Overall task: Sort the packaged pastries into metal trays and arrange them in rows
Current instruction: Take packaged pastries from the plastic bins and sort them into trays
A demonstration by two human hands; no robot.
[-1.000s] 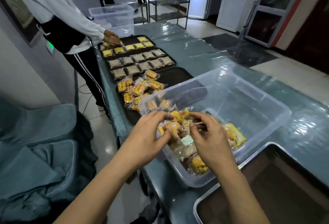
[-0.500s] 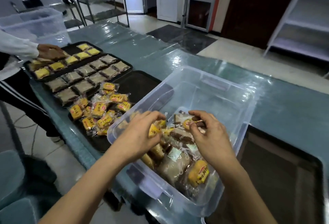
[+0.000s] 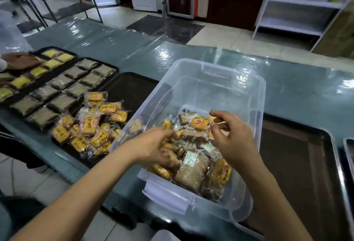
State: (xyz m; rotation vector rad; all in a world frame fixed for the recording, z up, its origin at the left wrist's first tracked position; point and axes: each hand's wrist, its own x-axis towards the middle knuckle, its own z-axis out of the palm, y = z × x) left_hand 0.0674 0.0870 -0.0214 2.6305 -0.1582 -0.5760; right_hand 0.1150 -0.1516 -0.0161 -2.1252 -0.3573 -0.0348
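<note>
Reaching into a clear plastic bin of wrapped pastries, the left hand curls around yellow packets while the right hand pinches a wrapper edge, so carrying them to the tray of loose yellow packets likely follows.

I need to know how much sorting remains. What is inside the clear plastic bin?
In the clear plastic bin, a heap of yellow-wrapped buns and brown wrapped pastries fills the near end; the far end is bare. Both hands and the top packets hide what lies below.
</note>
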